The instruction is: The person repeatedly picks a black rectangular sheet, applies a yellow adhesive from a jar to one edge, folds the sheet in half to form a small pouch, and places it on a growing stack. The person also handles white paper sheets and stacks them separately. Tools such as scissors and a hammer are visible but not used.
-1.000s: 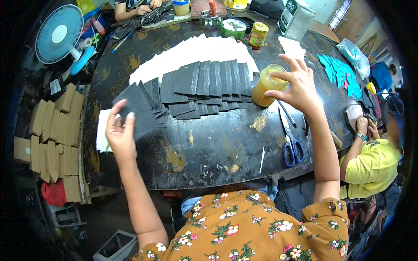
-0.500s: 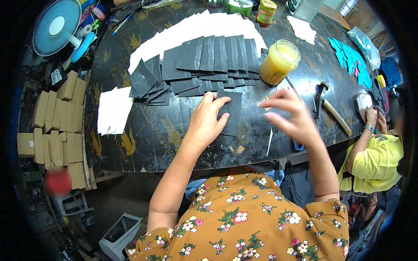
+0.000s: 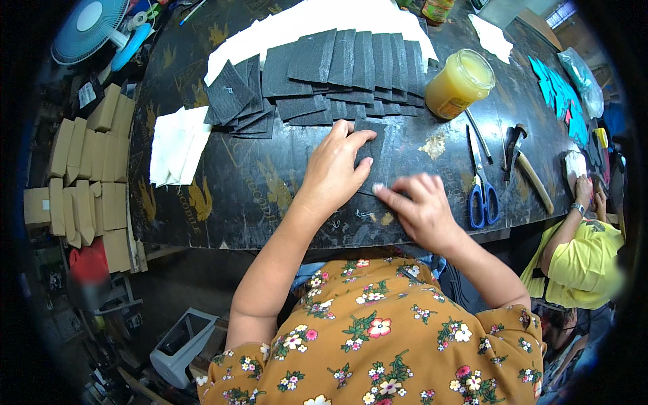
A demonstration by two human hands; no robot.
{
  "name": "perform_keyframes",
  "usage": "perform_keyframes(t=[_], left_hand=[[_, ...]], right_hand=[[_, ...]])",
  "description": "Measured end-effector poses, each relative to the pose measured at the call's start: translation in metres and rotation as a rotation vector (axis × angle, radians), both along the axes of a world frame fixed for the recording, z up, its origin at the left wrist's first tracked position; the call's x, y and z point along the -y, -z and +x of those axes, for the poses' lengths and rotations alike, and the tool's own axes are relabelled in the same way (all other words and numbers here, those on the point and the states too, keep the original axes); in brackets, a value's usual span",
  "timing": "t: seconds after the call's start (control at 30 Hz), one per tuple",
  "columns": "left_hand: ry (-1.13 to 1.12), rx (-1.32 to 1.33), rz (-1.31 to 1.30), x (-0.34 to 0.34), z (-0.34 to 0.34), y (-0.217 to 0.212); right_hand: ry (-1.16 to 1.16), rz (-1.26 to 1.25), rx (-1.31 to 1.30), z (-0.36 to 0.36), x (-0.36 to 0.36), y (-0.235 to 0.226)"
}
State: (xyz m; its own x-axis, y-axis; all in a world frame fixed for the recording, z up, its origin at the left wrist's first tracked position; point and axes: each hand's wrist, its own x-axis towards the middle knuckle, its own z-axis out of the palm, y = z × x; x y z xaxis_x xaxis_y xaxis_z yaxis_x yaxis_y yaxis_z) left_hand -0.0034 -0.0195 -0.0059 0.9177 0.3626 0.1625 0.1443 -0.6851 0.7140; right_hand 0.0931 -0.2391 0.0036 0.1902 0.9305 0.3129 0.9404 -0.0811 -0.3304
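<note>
A black, felt-like piece [image 3: 370, 143] lies on the dark table under my left hand [image 3: 335, 165]. The thumb and index finger of that hand are apart, resting on the piece and pressing it down. My right hand [image 3: 422, 210] is at the piece's near right corner, thumb and fingertips drawn together and slightly blurred; what they hold, if anything, is hidden. Beyond my hands, overlapping black pieces [image 3: 344, 62] lie in rows over white sheets [image 3: 270, 35]. To their right stands an open jar [image 3: 460, 84] of yellowish paste.
On the right lie blue-handled scissors [image 3: 481, 192], a thin dark rod [image 3: 479, 138] and a hammer [image 3: 530, 172]. White pieces [image 3: 179, 147] lie at left. Teal pieces [image 3: 560, 101] are at far right, near a person in a yellow shirt [image 3: 580, 253]. Cardboard boxes [image 3: 101, 202] are stacked beside the table.
My right hand has come left and down to the black piece's near corner, uncovering the scissors. The thin white strip on the table is no longer seen. The whole view has shifted slightly.
</note>
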Motion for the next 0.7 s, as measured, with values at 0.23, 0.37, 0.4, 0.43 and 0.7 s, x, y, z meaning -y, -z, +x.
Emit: perform_keyframes(t=[0.23, 0.37, 0.4, 0.43, 0.7], left_hand=[[0.004, -0.009, -0.045, 0.000, -0.001, -0.001], [0.020, 0.079, -0.201, -0.011, 0.000, -0.017], [-0.045, 0.230, -0.106, -0.022, 0.002, -0.023], [-0.111, 0.356, 0.008, -0.042, 0.007, -0.030], [-0.279, 0.077, -0.243, -0.188, 0.082, -0.043]], right_hand=[[0.129, -0.026, -0.089, 0.010, 0.000, -0.004], [-0.012, 0.079, -0.260, 0.014, 0.001, -0.002], [0.069, 0.042, -0.347, 0.013, 0.001, 0.000], [0.137, 0.066, -0.437, 0.012, 0.002, 0.002], [0.220, 0.082, -0.468, 0.010, 0.001, 0.013]])
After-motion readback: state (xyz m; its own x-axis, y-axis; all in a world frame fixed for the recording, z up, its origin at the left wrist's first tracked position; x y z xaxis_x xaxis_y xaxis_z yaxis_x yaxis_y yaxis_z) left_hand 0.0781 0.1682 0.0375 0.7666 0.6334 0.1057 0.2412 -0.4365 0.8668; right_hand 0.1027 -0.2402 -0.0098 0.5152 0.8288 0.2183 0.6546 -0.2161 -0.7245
